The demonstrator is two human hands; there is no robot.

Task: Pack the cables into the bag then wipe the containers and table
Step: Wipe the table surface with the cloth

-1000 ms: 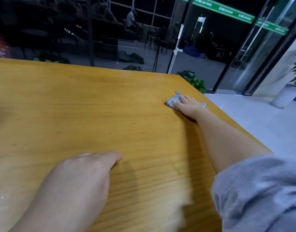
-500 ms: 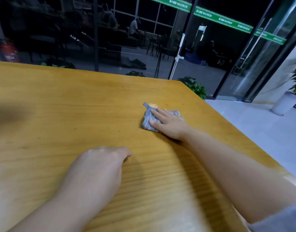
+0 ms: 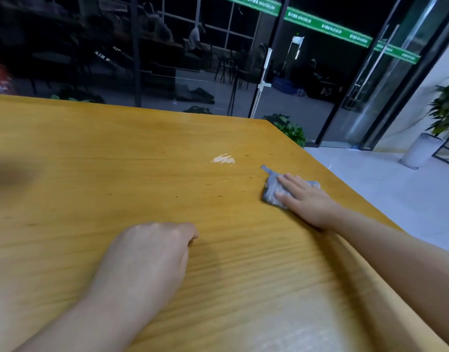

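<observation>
Table wipe under way, cloth working the right-hand side

Step in hand, as judged: the last part of the task, wiping the table [image 3: 96, 174]. No cables, bag or containers show anywhere in the head view, so packing and container wiping cannot be checked from here.

The cloth [image 3: 273, 190], a small crumpled grey rag, lies on the wooden top near the table's right edge, short of the far right corner. The right hand [image 3: 304, 199] lies flat on it, palm down; fingers [image 3: 290, 180] straight and slightly spread, pressing the rag to the wood rather than gripping it. Part of the rag sticks out past the fingertips on the far and left sides. Right forearm runs long and low from the lower right of view, close over the surface.

The left hand [image 3: 147, 257] rests on the table nearer the body, left of centre, well apart from the cloth. Fingers curled under in a loose fist, holding nothing visible; reads as a brace for the lean.

A pale streaked patch [image 3: 222, 159] sits on the wood just beyond and left of the cloth; smear, wet glare or worn finish, cannot tell.

Next move likely calls for steady downward pressure with flat fingers while sliding the rag left toward that patch and the uncovered middle, keeping the rag bunched under the palm so it does not slip out
</observation>
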